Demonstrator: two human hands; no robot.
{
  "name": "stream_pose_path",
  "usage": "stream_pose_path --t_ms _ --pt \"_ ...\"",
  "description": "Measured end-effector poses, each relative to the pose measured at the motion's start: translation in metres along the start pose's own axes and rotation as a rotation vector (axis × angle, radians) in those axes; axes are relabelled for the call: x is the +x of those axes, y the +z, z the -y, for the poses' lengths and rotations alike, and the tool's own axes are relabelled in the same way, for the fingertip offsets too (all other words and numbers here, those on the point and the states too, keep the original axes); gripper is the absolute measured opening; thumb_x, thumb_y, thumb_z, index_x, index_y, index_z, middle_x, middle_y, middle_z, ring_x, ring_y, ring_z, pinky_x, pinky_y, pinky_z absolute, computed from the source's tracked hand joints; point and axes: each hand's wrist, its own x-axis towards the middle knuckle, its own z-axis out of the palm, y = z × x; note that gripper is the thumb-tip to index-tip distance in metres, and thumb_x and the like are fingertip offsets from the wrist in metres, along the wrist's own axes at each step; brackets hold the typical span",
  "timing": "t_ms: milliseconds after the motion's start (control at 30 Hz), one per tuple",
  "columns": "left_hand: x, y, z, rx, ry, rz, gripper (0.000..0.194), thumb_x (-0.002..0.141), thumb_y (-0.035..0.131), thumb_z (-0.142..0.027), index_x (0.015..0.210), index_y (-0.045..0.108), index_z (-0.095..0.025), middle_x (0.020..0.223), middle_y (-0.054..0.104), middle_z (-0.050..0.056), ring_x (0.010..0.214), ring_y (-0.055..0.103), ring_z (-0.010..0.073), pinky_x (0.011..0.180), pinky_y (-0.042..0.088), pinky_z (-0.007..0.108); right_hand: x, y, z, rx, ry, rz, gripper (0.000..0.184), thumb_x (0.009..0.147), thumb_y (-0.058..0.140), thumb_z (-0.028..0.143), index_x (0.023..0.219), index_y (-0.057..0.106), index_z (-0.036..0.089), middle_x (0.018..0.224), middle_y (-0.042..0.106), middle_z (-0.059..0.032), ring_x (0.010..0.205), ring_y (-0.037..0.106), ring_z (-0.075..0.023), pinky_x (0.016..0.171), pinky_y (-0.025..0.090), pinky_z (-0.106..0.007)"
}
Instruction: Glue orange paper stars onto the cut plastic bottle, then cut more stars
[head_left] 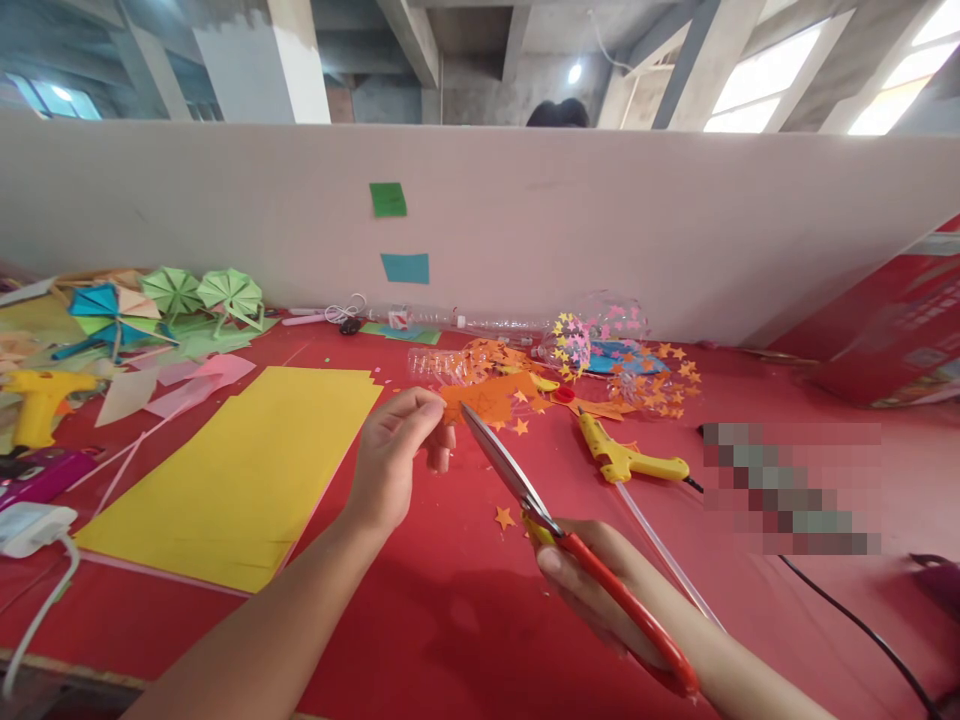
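Between the thumb and fingers of my left hand [401, 445] is the left end of an orange sheet of paper [491, 397]. My right hand [600, 575] grips a pair of red-handled scissors [517, 478], whose blades point up and left, their tips close to the paper's lower edge beside my left fingers. The blades look nearly together. Below the blades a small orange paper star [505, 518] lies on the red table [435, 620]. More orange stars [520, 426] lie just past the sheet.
Yellow paper sheets [240, 470] lie at left, near folded paper umbrellas [120, 318] and another yellow glue gun [41, 405]. A yellow glue gun [622, 455] rests at right with its cord. Star-covered clear bottles [574, 340] stand along the white partition [525, 220].
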Motion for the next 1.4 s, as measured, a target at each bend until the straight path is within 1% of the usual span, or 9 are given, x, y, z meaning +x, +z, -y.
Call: stream_pose_path --t_ms 100,133,333,433,667,767,967,1200,1400 --pt "-0.0014 0.0021 0.0011 -0.006 -0.04 0.103 0.022 0.085 0.054 -0.031 0.069 0.061 -0.017 0.06 0.059 -0.002 0.046 0.052 0.0073 0.044 0.04 0.021 0.0007 0.0 -0.0009 -0.015 -0.027 -0.002 0.058 0.08 0.038 0.078 0.064 0.03 0.023 0.045 0.032 0.0086 0.041 0.026 -0.0062 0.041 0.018 -0.023" --pt "-0.0019 0.0026 0.0015 0.0 -0.045 0.118 0.022 0.085 0.055 -0.03 0.069 0.061 -0.017 0.06 0.058 -0.002 0.046 0.052 0.0076 0.045 0.041 0.021 0.001 -0.0001 -0.0012 -0.015 -0.02 -0.008 0.058 0.08 0.039 0.077 0.064 0.03 0.023 0.046 0.032 0.0085 0.042 0.027 -0.0063 0.041 0.019 -0.023" --pt "-0.0016 0.0014 0.0025 0.007 0.006 0.041 0.019 0.086 0.053 -0.025 0.069 0.06 -0.018 0.059 0.058 -0.003 0.046 0.051 0.0066 0.045 0.04 0.02 0.0003 0.0003 0.0018 0.015 0.027 -0.034 0.055 0.08 0.053 0.069 0.063 0.032 0.022 0.05 0.033 0.0081 0.044 0.029 -0.0057 0.042 0.018 -0.022" --pt "-0.0009 0.0 0.0029 0.013 0.018 0.027 0.02 0.085 0.053 -0.023 0.066 0.058 -0.018 0.058 0.056 -0.004 0.045 0.05 0.0063 0.044 0.039 0.02 -0.0002 -0.0005 0.0021 0.022 0.014 -0.025 0.056 0.08 0.052 0.071 0.063 0.032 0.021 0.051 0.033 0.0081 0.044 0.029 -0.0057 0.042 0.018 -0.022" --pt "-0.0011 -0.0018 0.0028 0.114 0.043 0.034 0.021 0.084 0.054 -0.023 0.063 0.056 -0.019 0.055 0.053 -0.004 0.045 0.048 0.0067 0.043 0.039 0.02 -0.0014 -0.0044 -0.0033 -0.013 -0.08 0.056 0.058 0.082 0.04 0.076 0.066 0.034 0.021 0.05 0.036 0.0076 0.044 0.029 -0.0063 0.043 0.02 -0.022" --pt "-0.001 -0.002 0.0015 0.157 0.05 0.029 0.023 0.084 0.055 -0.025 0.062 0.056 -0.019 0.055 0.053 -0.004 0.045 0.048 0.0066 0.044 0.039 0.02 -0.0017 -0.0054 -0.0039 -0.009 -0.073 0.062 0.057 0.083 0.04 0.075 0.067 0.035 0.021 0.051 0.037 0.0075 0.045 0.029 -0.0065 0.043 0.02 -0.022" --pt "-0.0007 -0.0026 -0.0001 0.196 0.045 0.03 0.024 0.083 0.055 -0.025 0.06 0.055 -0.019 0.054 0.052 -0.004 0.044 0.047 0.0066 0.043 0.038 0.02 -0.0017 -0.0061 -0.0022 0.011 -0.05 0.06 0.052 0.084 0.048 0.069 0.067 0.036 0.021 0.049 0.034 0.0086 0.043 0.028 -0.0064 0.042 0.019 -0.022" --pt "0.0011 -0.0036 -0.0004 0.178 0.019 0.035 0.023 0.082 0.056 -0.025 0.06 0.055 -0.019 0.052 0.052 -0.004 0.043 0.046 0.0066 0.041 0.037 0.02 -0.0019 -0.0055 -0.0001 0.015 -0.031 0.066 0.051 0.085 0.048 0.067 0.067 0.036 0.021 0.044 0.034 0.0099 0.039 0.026 -0.0057 0.041 0.017 -0.023" --pt "0.0018 -0.0054 -0.0006 0.183 0.013 0.042 0.022 0.081 0.056 -0.026 0.06 0.055 -0.019 0.051 0.051 -0.004 0.042 0.045 0.007 0.041 0.035 0.02 -0.0014 -0.0053 -0.0007 0.024 -0.014 0.071 0.051 0.085 0.048 0.068 0.068 0.037 0.021 0.044 0.033 0.0098 0.04 0.025 -0.0059 0.042 0.016 -0.023"
